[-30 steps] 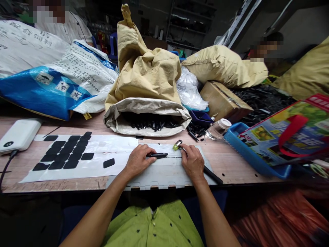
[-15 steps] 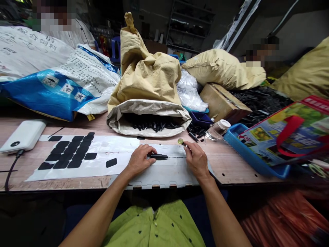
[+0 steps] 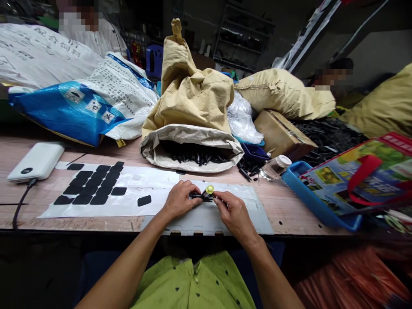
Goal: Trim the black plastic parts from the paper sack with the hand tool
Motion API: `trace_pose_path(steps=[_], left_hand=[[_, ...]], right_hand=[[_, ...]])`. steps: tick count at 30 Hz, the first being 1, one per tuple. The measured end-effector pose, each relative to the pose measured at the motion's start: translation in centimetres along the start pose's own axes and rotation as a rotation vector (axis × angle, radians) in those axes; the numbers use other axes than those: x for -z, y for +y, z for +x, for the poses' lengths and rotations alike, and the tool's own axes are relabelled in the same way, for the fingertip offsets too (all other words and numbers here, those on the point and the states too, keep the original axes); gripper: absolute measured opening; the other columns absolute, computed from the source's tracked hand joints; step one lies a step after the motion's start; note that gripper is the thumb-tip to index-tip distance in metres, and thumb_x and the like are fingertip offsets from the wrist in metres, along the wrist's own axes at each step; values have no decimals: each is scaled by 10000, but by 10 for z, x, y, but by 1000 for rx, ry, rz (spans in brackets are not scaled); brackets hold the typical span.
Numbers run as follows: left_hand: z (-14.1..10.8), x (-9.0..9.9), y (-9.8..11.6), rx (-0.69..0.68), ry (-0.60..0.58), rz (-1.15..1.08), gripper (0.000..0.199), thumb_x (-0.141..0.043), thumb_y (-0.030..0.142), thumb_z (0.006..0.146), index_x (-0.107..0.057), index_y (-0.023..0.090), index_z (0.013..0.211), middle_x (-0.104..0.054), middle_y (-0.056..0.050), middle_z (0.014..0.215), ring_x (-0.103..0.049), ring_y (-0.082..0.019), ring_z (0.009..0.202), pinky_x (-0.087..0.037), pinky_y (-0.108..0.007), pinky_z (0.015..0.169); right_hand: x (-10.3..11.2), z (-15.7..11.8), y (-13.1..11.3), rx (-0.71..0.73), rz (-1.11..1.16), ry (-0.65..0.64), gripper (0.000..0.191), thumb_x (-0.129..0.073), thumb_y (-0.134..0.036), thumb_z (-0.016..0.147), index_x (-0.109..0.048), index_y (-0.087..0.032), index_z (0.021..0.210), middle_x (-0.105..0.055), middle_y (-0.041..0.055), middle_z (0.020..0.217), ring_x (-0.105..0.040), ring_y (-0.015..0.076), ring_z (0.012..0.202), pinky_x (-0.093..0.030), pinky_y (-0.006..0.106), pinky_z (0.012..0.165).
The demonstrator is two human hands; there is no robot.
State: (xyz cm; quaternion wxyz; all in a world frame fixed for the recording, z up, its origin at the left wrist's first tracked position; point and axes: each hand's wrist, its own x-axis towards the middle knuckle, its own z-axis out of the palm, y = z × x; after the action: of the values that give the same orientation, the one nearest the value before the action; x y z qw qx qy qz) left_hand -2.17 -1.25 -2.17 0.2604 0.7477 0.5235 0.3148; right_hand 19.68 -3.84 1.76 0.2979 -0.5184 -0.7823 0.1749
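Note:
My left hand (image 3: 180, 198) is closed on a slim black pen-like piece (image 3: 199, 196), which lies low over a grey-white board (image 3: 189, 219). Facing it, my right hand (image 3: 233, 210) pinches a small tool with a round yellow-green end (image 3: 210, 189). The tool's round end is right at the black piece; whether they touch I cannot tell. Just behind both hands is an open sack (image 3: 193, 165), its mouth full of similar black pieces (image 3: 199, 159). Left of my hands, black rounded patches (image 3: 91, 187) lie on a white sheet (image 3: 135, 176).
A white power bank (image 3: 37, 161) with a cable sits at left. To the right stand a clear jar (image 3: 277, 167), a blue tray (image 3: 341, 221) with a colourful bag (image 3: 357, 176), and a cardboard box (image 3: 283, 133). Large sacks line the back; two people are beyond.
My right hand has moved left, bringing the tool's round end over to the black piece. My left hand keeps its hold. The whole view has shifted slightly.

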Motion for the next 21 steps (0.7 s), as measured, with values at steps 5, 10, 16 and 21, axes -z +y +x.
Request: trace_pose_path(steps=[5, 10, 16, 21], left_hand=[[1, 0, -2, 17, -20, -8, 150, -776, 304, 813, -759, 260, 955, -674, -10, 909, -549, -221, 922, -403, -335, 831], [1, 2, -1, 18, -47, -8, 143, -779, 299, 813, -760, 258, 949, -675, -10, 910, -549, -221, 932, -405, -337, 837], [1, 1, -2, 16, -57, 22, 163, -772, 269, 813, -763, 249, 974, -669, -19, 914, -546, -231, 952, -402, -345, 843], [1, 6, 3, -14, -65, 9, 147, -718, 316, 873, -744, 233, 991, -663, -35, 929, -540, -240, 956, -400, -356, 853]], right_hand=[[3, 1, -5, 20, -17, 72, 266, -527, -226, 989, -721, -225, 1172, -748, 68, 1034, -696, 198, 958, -535, 313, 866], [1, 0, 3, 10, 2, 57, 253, -554, -229, 962, -742, -238, 1132, -761, 61, 1028, -707, 195, 936, -546, 310, 863], [18, 11, 42, -114, -46, 221, 288, -551, -292, 946, -740, -238, 1156, -751, 69, 1080, -685, 212, 957, -523, 331, 850], [9, 17, 75, -176, -267, 227, 296, -537, -249, 924, -740, -239, 1140, -720, 60, 1035, -636, 221, 965, -473, 337, 852]])
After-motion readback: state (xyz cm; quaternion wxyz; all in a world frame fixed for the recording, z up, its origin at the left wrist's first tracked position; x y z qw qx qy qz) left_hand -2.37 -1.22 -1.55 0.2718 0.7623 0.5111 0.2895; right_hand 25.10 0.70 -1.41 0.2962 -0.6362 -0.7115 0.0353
